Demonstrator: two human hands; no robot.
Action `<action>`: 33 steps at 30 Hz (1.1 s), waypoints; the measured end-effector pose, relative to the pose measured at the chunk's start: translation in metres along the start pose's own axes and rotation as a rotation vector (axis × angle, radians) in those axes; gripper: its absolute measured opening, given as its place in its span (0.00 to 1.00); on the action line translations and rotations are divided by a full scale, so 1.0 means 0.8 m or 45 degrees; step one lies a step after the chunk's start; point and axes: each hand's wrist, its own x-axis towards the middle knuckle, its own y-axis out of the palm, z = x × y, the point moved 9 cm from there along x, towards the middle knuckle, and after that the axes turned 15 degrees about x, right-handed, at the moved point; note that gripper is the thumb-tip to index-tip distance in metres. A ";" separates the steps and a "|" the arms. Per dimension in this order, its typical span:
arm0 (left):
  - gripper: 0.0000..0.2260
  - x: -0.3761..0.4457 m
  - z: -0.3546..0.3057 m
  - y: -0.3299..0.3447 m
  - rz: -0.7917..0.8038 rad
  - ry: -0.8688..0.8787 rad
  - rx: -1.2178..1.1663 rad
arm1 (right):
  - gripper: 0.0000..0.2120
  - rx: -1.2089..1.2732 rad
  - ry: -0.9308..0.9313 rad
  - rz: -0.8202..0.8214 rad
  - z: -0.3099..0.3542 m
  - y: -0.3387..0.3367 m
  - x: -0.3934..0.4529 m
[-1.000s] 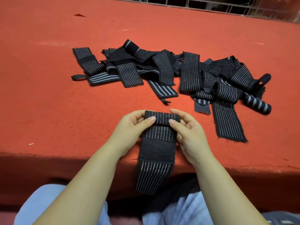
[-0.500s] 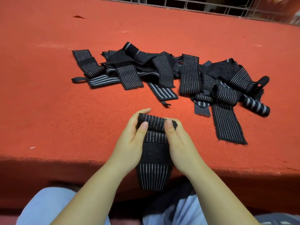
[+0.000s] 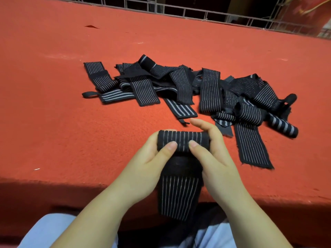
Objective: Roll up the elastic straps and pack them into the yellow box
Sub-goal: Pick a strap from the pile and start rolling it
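Note:
A black elastic strap with thin white stripes (image 3: 182, 140) lies near the front edge of the red surface, its far end rolled into a thick coil. My left hand (image 3: 143, 167) grips the coil's left end, thumb on top. My right hand (image 3: 215, 158) grips the right end, thumb on top and forefinger raised behind. The strap's unrolled tail (image 3: 177, 197) hangs over the edge toward my lap. A heap of loose striped straps (image 3: 188, 90) lies beyond. The yellow box is out of view.
The red felt-covered surface (image 3: 71, 131) stretches wide to left and right. One rolled strap (image 3: 283, 127) lies at the heap's right end. A metal grille (image 3: 197, 13) runs along the far edge. My light blue trousers (image 3: 53, 231) show below the front edge.
Both hands have rolled the coil toward me, so it is thicker and the hanging tail is shorter. My right forefinger has lifted off the roll.

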 end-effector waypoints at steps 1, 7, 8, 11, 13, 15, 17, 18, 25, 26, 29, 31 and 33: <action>0.09 0.000 -0.008 0.000 0.001 0.055 0.046 | 0.17 0.018 0.014 -0.035 -0.003 -0.004 -0.001; 0.16 -0.008 -0.033 0.008 0.014 0.244 0.435 | 0.29 -0.080 0.240 -0.123 -0.016 -0.016 -0.002; 0.17 -0.009 -0.027 0.011 0.042 0.203 0.389 | 0.26 -0.073 0.226 -0.123 -0.015 -0.017 -0.002; 0.19 -0.009 0.000 0.015 0.116 -0.015 0.127 | 0.14 0.018 0.151 -0.089 -0.015 -0.016 -0.003; 0.21 -0.007 0.017 0.012 0.105 -0.137 0.054 | 0.15 0.081 0.125 -0.005 -0.017 -0.009 -0.006; 0.22 -0.004 0.023 0.008 0.083 -0.172 0.105 | 0.16 0.126 0.105 0.047 -0.015 -0.003 -0.008; 0.18 -0.001 0.021 0.006 0.051 -0.150 0.102 | 0.17 0.133 0.103 0.017 -0.016 -0.006 -0.009; 0.15 -0.001 0.018 0.006 0.044 -0.125 0.106 | 0.16 0.124 0.106 -0.030 -0.016 -0.010 -0.009; 0.17 -0.008 -0.011 0.017 0.122 0.108 0.316 | 0.29 -0.112 0.279 -0.172 -0.022 -0.023 -0.011; 0.18 -0.009 -0.008 0.019 0.132 0.070 0.241 | 0.25 -0.095 0.229 -0.178 -0.018 -0.023 -0.012; 0.19 -0.013 0.014 0.024 0.174 -0.163 -0.078 | 0.13 -0.108 0.056 -0.094 -0.009 -0.016 -0.014; 0.20 -0.013 0.027 0.025 0.164 -0.279 -0.125 | 0.14 -0.094 -0.021 -0.026 -0.002 -0.008 -0.016; 0.17 -0.012 0.027 0.021 0.117 -0.280 -0.012 | 0.15 -0.057 -0.037 -0.049 0.001 -0.011 -0.017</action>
